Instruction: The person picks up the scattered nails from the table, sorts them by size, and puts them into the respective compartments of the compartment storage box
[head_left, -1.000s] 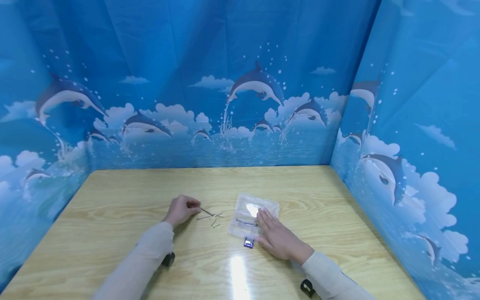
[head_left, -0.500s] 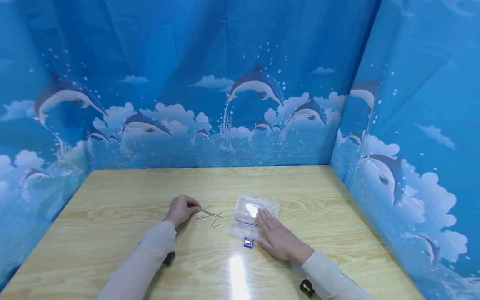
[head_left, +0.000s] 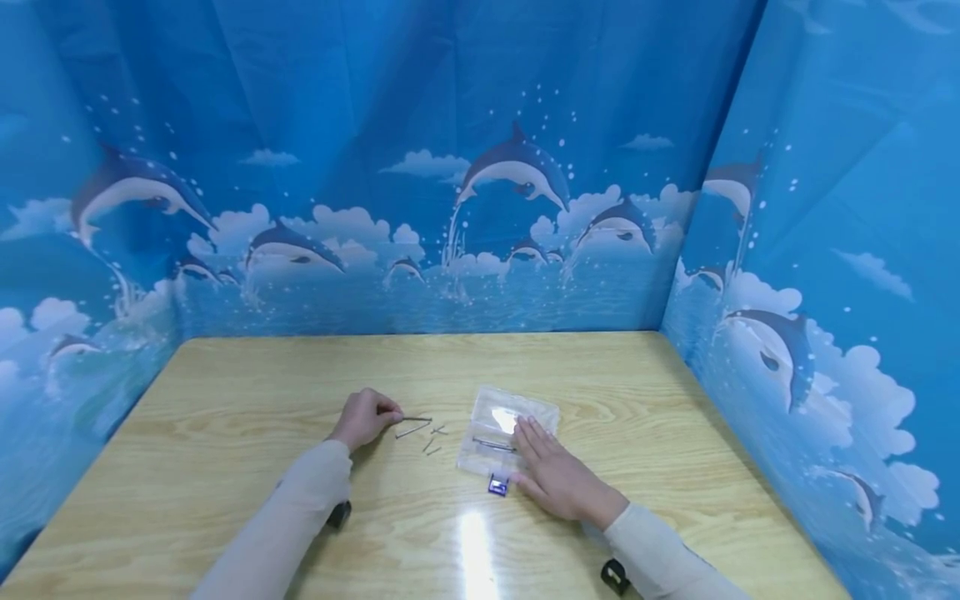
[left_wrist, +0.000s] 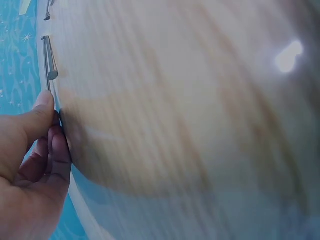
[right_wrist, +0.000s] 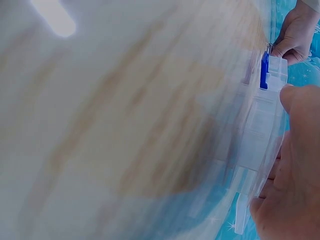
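Observation:
My left hand [head_left: 365, 418] pinches one end of a thin metal nail [head_left: 420, 418] between thumb and fingertips, low over the table. Beside it lies another long nail [head_left: 412, 429], whose flat head shows in the left wrist view. Several shorter nails [head_left: 433, 452] are scattered just to the right. My right hand [head_left: 558, 472] rests with straight fingers on the right side of a clear plastic box [head_left: 477, 460]. Long nails [head_left: 492, 445] lie in the box. The thumb is near its blue latch [head_left: 498, 485]; the palm hides part of the box.
The wood-grain table [head_left: 247, 392] reaches back to a blue dolphin-print curtain [head_left: 337, 167], which also runs along the right side. A bright light reflection [head_left: 477, 550] lies on the near tabletop. A dark strap piece [head_left: 616, 575] hangs by the right sleeve.
The nail in my left hand has swung from slanting down to the right to nearly level, its free end moving away from the short nails. My right hand and the box stay put.

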